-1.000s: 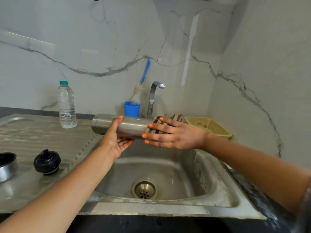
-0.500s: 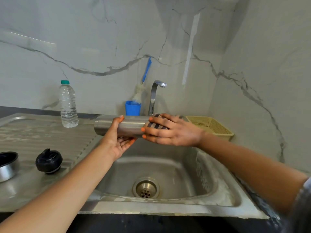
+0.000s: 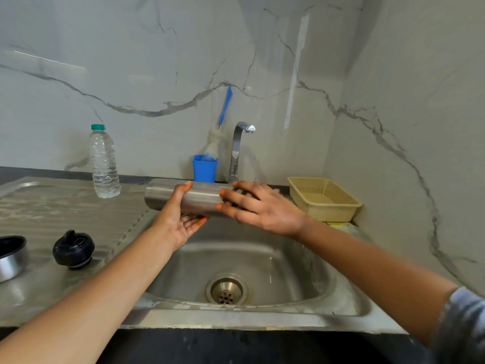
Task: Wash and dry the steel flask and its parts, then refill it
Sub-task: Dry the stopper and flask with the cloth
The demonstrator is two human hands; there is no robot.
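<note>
Grey-veined marble walls behind a steel tabletop [image 3: 65,214] with a ribbed drainboard. At the far left edge, a steel cup [image 3: 10,258], partly out of view. Just beside it, a black lid [image 3: 73,249] standing on the drainboard. Further back, near the wall, an upright water bottle [image 3: 104,164] with a green cap. Over the sink [image 3: 275,264], the steel flask [image 3: 202,199], held level. Left hand [image 3: 178,222] cupped under its middle, thumb hooked over the top, fingers curled beneath. Behind, a blue cup [image 3: 204,169] with a brush [image 3: 225,106], then the tap [image 3: 240,151]. Right hand [image 3: 265,208], blurred, fingers spread nearly straight across the flask's right end, pressing on it, thumb hidden. Something dark-striped under those fingers, too blurred to name. At right, a yellow basket [image 3: 324,198] in the corner.
</note>
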